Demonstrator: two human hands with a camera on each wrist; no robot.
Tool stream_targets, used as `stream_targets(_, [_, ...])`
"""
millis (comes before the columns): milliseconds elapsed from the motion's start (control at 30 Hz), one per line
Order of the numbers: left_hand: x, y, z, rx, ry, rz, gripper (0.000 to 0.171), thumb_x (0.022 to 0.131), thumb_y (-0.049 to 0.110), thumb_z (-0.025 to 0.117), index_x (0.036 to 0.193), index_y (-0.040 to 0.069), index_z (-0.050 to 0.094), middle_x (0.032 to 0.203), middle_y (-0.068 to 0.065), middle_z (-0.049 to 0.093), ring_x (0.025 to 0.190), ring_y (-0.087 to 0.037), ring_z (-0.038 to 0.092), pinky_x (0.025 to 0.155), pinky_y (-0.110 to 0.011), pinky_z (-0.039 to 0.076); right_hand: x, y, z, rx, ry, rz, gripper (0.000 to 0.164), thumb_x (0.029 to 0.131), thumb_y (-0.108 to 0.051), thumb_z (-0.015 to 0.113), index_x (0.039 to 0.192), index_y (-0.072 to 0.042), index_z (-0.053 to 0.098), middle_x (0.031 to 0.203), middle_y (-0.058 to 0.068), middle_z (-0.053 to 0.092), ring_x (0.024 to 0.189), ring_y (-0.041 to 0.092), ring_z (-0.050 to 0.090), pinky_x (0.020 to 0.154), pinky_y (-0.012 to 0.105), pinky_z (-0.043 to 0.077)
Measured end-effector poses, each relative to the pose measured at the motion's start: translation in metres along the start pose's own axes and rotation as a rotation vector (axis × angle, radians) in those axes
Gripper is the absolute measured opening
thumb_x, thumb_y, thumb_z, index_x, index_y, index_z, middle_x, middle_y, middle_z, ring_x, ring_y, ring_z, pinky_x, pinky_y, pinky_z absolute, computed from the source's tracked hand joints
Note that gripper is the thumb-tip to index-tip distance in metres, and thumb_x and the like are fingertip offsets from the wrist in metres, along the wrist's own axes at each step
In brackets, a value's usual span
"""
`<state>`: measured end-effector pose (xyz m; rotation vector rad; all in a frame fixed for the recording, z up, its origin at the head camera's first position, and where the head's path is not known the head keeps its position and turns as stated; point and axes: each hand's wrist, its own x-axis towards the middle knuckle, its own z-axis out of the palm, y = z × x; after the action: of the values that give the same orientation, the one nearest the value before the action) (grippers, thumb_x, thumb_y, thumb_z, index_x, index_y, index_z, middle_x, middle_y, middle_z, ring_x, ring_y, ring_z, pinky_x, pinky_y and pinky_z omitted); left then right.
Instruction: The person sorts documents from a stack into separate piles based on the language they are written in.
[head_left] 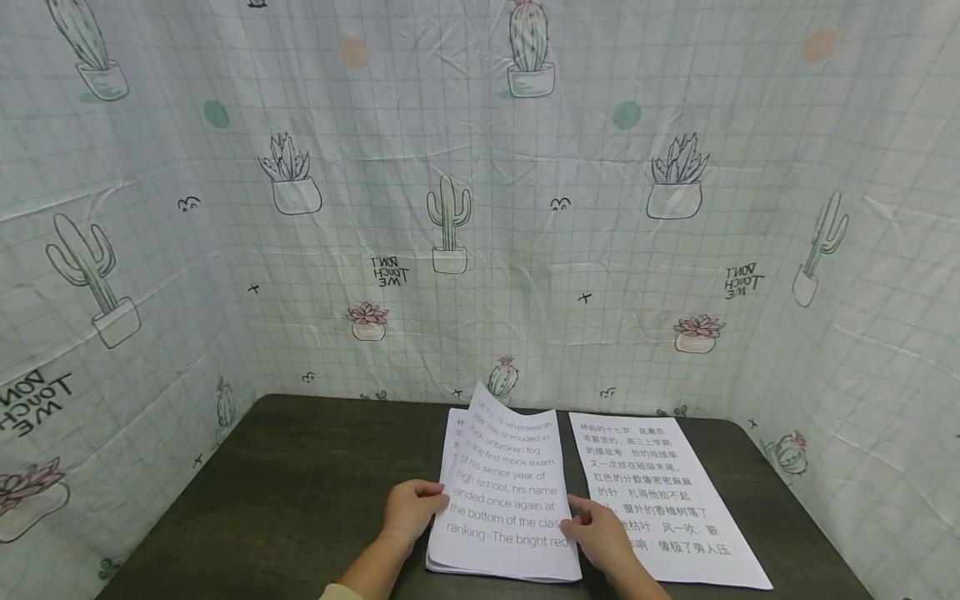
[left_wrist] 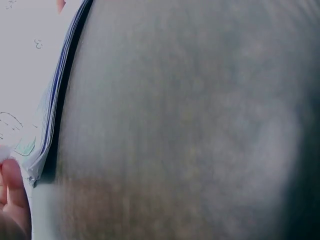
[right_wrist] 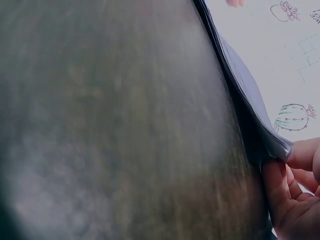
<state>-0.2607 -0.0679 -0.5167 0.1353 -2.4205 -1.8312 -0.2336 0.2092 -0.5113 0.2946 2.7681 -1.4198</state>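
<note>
A stack of printed white paper (head_left: 504, 567) lies near the front of the dark table. Its top sheet (head_left: 510, 492) carries English text, and the far end of that sheet curls upward. Chinese characters peek out beneath at the far left. My left hand (head_left: 411, 510) pinches the left edge of the paper between thumb and fingers; only its fingertips (left_wrist: 12, 180) enter the left wrist view. On the opposite edge my right hand (head_left: 600, 533) pinches the paper, and the right wrist view shows thumb and fingers gripping the bent sheet edge (right_wrist: 280, 145).
Right of the stack lies a white sheet (head_left: 697, 508) with Chinese text, partly covered by my right hand. The dark wooden table (head_left: 300, 475) extends to both sides. A cactus-print cloth (head_left: 495, 208) hangs behind and along both sides.
</note>
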Motion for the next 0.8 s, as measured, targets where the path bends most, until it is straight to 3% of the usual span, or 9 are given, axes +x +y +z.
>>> stream_targets(133, [0.001, -0.001, 0.001, -0.058, -0.083, -0.039, 0.029, 0.083, 0.005, 0.068, 0.108, -0.009, 0.068, 0.088, -0.011, 0.071, 0.072, -0.012, 0.061, 0.060, -0.027, 0.053, 0.000, 0.000, -0.001, 0.002, -0.008, 0.006, 0.054, 0.082, -0.010, 0.070, 0.130, 0.010, 0.055, 0.081, 0.004, 0.059, 0.076, 0.016, 0.052, 0.060, 0.025, 0.043])
stream_targets(267, [0.002, -0.005, 0.000, -0.192, -0.215, -0.090, 0.041, 0.089, 0.005, 0.060, 0.125, -0.014, 0.056, 0.095, -0.011, 0.070, 0.071, -0.011, 0.064, 0.059, -0.028, 0.056, 0.001, 0.001, -0.002, 0.010, -0.023, 0.031, 0.053, 0.085, -0.013, 0.068, 0.131, 0.010, 0.054, 0.091, 0.009, 0.065, 0.083, 0.018, 0.058, 0.069, 0.031, 0.051])
stream_targets(400, [0.004, -0.006, -0.001, -0.330, -0.298, -0.108, 0.048, 0.093, 0.005, 0.055, 0.134, -0.016, 0.045, 0.101, -0.009, 0.069, 0.077, -0.010, 0.066, 0.065, -0.028, 0.058, 0.000, 0.001, -0.004, 0.053, -0.034, 0.059, 0.051, 0.088, -0.017, 0.064, 0.130, 0.011, 0.054, 0.104, 0.017, 0.069, 0.090, 0.021, 0.065, 0.078, 0.039, 0.055])
stream_targets(567, [0.006, -0.002, -0.003, -0.430, -0.319, -0.136, 0.052, 0.095, 0.008, 0.055, 0.140, -0.014, 0.040, 0.105, -0.004, 0.069, 0.086, -0.009, 0.066, 0.072, -0.028, 0.058, -0.001, -0.002, -0.009, 0.125, -0.016, 0.076, 0.047, 0.090, -0.017, 0.061, 0.129, 0.009, 0.057, 0.110, 0.019, 0.069, 0.092, 0.021, 0.066, 0.079, 0.039, 0.055])
stream_targets(800, [0.008, 0.005, -0.008, -0.466, -0.318, -0.143, 0.053, 0.095, 0.008, 0.056, 0.141, -0.011, 0.040, 0.104, -0.002, 0.071, 0.087, -0.009, 0.066, 0.075, -0.027, 0.058, -0.002, -0.008, -0.016, 0.264, -0.029, 0.090, 0.049, 0.091, -0.012, 0.056, 0.136, 0.006, 0.050, 0.111, 0.017, 0.066, 0.088, 0.018, 0.065, 0.071, 0.033, 0.055])
